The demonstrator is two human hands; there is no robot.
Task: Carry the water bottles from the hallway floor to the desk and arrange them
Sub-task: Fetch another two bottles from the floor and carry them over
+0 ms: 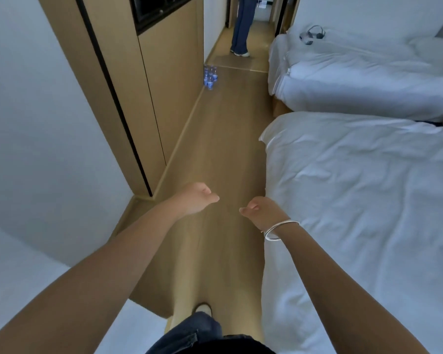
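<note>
Several clear water bottles with blue labels stand in a cluster on the wooden floor far ahead, close to the wardrobe's base. My left hand and my right hand hang in front of me over the floor, well short of the bottles. Both hold nothing, and their fingers are loosely curled. A silver bangle circles my right wrist. No desk is in view.
A wooden wardrobe lines the left of the passage. Two white beds fill the right, with a headset on the far one. A person stands in the hallway beyond the bottles. White wall at left.
</note>
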